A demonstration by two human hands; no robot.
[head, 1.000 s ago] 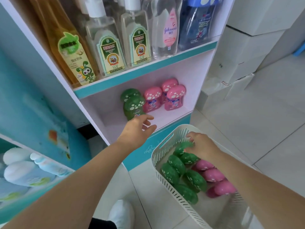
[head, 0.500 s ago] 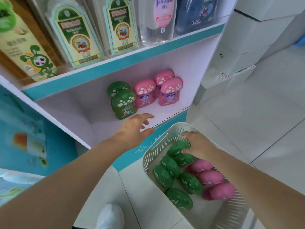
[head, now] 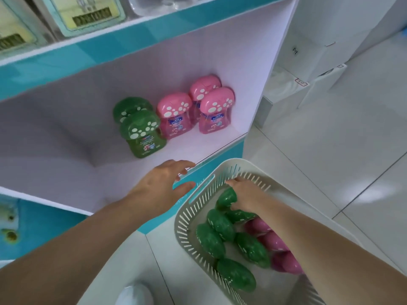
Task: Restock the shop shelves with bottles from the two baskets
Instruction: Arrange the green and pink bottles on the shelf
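Note:
A white slotted basket [head: 193, 208] stands on the floor by the shelf unit, holding several green bottles [head: 220, 224] and pink bottles [head: 284, 260] lying on their sides. My right hand [head: 246, 198] is inside it, fingers closed around the top green bottle [head: 226, 198]. My left hand [head: 163, 183] hovers open and empty over the front edge of the lower shelf [head: 198, 146]. On that shelf stand two green bottles [head: 141, 133] and three pink bottles [head: 176, 116] with spotted caps.
The upper shelf [head: 88, 51] carries larger labelled bottles, only partly in view. White cartons [head: 308, 62] are stacked to the right of the unit. Grey tiled floor [head: 330, 161] spreads right of the basket. A white shoe [head: 134, 296] shows at the bottom.
The view has dropped and moved closer to the lower shelf. My right hand has closed more around the top green bottle. My left hand stays open near the shelf edge.

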